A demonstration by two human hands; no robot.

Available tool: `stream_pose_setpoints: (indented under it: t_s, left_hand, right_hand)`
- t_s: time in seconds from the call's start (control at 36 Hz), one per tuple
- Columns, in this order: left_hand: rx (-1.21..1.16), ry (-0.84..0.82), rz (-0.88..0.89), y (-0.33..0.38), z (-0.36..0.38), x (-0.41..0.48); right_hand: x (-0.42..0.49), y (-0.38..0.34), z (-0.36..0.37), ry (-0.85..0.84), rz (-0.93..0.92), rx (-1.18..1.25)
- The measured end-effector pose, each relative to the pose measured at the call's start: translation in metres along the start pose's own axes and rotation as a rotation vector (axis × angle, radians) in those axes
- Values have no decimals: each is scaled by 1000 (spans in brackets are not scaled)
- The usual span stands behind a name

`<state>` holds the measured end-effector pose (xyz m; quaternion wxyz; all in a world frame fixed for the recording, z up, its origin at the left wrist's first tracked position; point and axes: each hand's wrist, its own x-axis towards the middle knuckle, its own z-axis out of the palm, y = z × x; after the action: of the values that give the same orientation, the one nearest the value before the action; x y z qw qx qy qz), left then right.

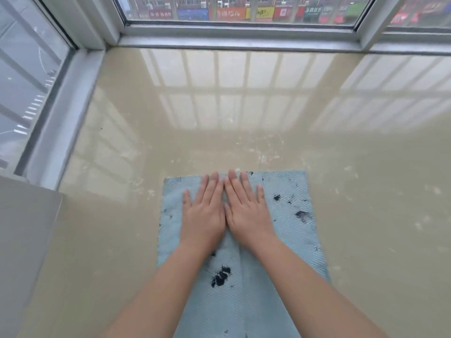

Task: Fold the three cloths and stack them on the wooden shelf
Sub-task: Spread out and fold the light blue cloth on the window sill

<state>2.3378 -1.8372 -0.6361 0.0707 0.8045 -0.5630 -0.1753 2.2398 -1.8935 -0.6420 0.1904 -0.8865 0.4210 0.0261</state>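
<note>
A light blue cloth (pixel 288 230) with dark ink-like stains lies flat on the glossy beige sill (pixel 219 118), running from mid-frame down to the bottom edge. My left hand (pixel 203 211) and my right hand (pixel 245 208) lie side by side on the cloth's far half. Both palms are down with fingers straight, pressing on the fabric, and the forefingers nearly touch. A soft crease runs down the cloth between my wrists. No other cloth and no wooden shelf are in view.
Window frames (pixel 244 35) border the sill at the back and along the left (pixel 61 113). A grey-white wall corner (pixel 24 240) juts in at the lower left. Bare sill surface stretches to the right of the cloth and beyond it.
</note>
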Motion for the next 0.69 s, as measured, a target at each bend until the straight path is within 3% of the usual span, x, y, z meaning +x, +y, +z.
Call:
stream_pose_setpoints:
  t_s: [0.08, 0.33, 0.69]
  left_hand:
    - [62, -44, -44, -1, -3, 3]
    - [49, -18, -85, -19, -9, 4]
    - [88, -38, -299, -57, -31, -4]
  right_hand:
    - [2, 5, 5, 141, -14, -26]
    - [-3, 26, -15, -27, 120, -21]
    - [-26, 85, -43, -74, 362, -73]
